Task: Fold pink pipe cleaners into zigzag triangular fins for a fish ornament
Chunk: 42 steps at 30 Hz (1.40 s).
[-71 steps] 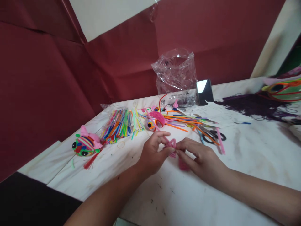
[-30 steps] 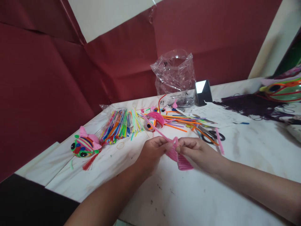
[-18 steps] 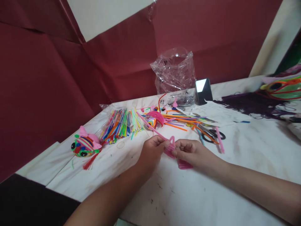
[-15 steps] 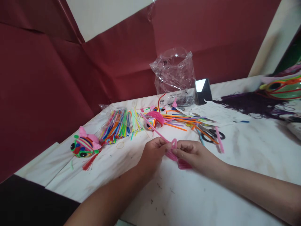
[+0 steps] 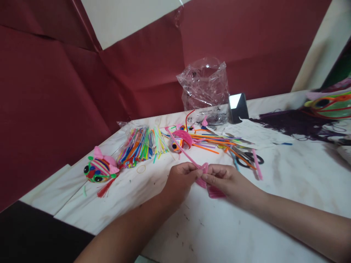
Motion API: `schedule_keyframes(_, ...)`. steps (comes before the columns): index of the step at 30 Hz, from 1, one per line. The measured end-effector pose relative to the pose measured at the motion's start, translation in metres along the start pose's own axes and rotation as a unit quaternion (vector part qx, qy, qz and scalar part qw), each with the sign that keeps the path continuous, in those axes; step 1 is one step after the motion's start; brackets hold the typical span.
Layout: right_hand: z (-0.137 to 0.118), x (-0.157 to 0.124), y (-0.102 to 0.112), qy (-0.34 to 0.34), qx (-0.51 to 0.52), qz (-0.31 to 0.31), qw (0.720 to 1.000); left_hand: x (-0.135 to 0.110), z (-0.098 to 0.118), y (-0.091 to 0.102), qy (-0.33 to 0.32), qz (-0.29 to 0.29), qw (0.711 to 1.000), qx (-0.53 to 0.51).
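Note:
Above the table, my left hand (image 5: pixel 183 181) and my right hand (image 5: pixel 225 181) meet with fingertips pinched. Between them is a pink pipe cleaner (image 5: pixel 183 149); its long free end slants up and left from my left fingers. A small bend of it shows at the fingertips. Below the fingers hangs a flat pink piece of side-by-side pipe cleaners (image 5: pixel 216 191), partly hidden by my right hand. Just beyond lies a pink craft piece (image 5: pixel 184 138) with a large eye on it.
To the left sit a colourful lion-like head (image 5: pixel 99 168) and a bundle of pipe cleaners (image 5: pixel 138 146). Black-handled scissors (image 5: pixel 250 159) lie right of my hands. Behind are a phone (image 5: pixel 238 108), a clear plastic bag (image 5: pixel 205 89), white paper (image 5: pixel 257 133) and dark purple strands (image 5: pixel 296 124).
Both hands keep their pinch in nearly the same place. The bend of pink pipe cleaner between the fingertips looks smaller and tilted. The whole view has shifted slightly.

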State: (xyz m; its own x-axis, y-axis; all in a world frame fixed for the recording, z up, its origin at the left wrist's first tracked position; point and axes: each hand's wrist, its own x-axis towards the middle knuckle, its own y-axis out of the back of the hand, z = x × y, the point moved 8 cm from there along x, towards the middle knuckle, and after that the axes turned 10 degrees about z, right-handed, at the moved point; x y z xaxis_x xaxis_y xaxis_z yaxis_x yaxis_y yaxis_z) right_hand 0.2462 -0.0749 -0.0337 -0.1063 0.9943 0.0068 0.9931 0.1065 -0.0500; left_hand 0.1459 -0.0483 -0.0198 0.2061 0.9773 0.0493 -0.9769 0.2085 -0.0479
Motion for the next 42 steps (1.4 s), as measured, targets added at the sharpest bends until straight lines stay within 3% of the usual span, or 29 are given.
schedule_keyframes(7, -0.002, 0.001, 0.004, -0.003, -0.023, 0.022, 0.999, 0.002, 0.005, 0.005, -0.008, 0.020, 0.998, 0.060)
schedule_keyframes(12, -0.031, 0.004, 0.021, 0.110, -0.127, 0.098, 0.981, 0.000, 0.010, -0.003, -0.026, -0.019, 0.986, 0.166)
schedule_keyframes(17, -0.039, 0.004, 0.013, 0.149, -0.178, 0.062, 0.971, -0.007, 0.011, -0.014, -0.097, -0.060, 0.958, 0.264)
schedule_keyframes(20, -0.047, -0.003, 0.010, 0.201, -0.211, 0.068, 0.954, -0.005, 0.008, -0.010, -0.071, -0.034, 0.961, 0.266)
schedule_keyframes(23, -0.064, -0.016, 0.007, 0.321, -0.252, 0.077, 0.910, -0.001, 0.005, -0.003, -0.009, 0.001, 0.981, 0.195)
schedule_keyframes(27, -0.082, -0.041, -0.003, 0.515, -0.322, 0.070, 0.791, 0.003, 0.009, -0.001, 0.037, 0.022, 0.999, -0.011)
schedule_keyframes(29, -0.084, -0.045, -0.003, 0.550, -0.339, 0.081, 0.759, 0.002, 0.011, -0.004, 0.060, 0.007, 0.994, -0.087)
schedule_keyframes(31, -0.085, -0.046, -0.001, 0.563, -0.337, 0.083, 0.750, 0.000, 0.012, -0.007, 0.075, -0.017, 0.990, -0.119)
schedule_keyframes(35, -0.081, -0.046, -0.002, 0.574, -0.323, 0.053, 0.750, 0.000, 0.015, -0.007, 0.068, -0.021, 0.991, -0.111)
schedule_keyframes(38, -0.078, -0.042, -0.002, 0.547, -0.317, 0.037, 0.774, 0.003, 0.014, -0.002, 0.060, 0.001, 0.994, -0.089)
schedule_keyframes(40, -0.078, -0.033, 0.005, 0.481, -0.287, 0.066, 0.826, 0.005, 0.016, 0.003, 0.046, 0.021, 0.995, -0.081)
schedule_keyframes(42, -0.069, -0.018, 0.013, 0.343, -0.238, 0.089, 0.904, 0.006, 0.018, 0.008, 0.024, 0.035, 0.996, -0.072)
